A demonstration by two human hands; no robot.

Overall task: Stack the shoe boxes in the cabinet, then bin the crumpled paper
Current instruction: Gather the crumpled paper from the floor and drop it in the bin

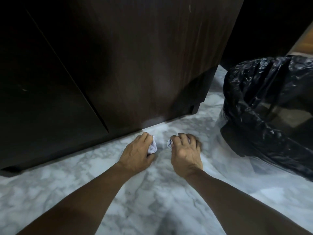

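Both my hands are down on the marble floor in front of the dark wooden cabinet [135,65], whose doors are closed. My left hand [137,153] grips a crumpled ball of white paper [152,146] that shows at its fingertips. My right hand [184,150] curls its fingers round a second crumpled paper [169,143], of which only a small white piece shows by the index finger. A bin lined with a black plastic bag [264,106] stands to the right of my right hand. No shoe boxes are in sight.
The white and grey marble floor [152,197] spreads toward me. The cabinet's right corner ends near the bin. A wooden surface [304,43] shows at the far right behind the bin.
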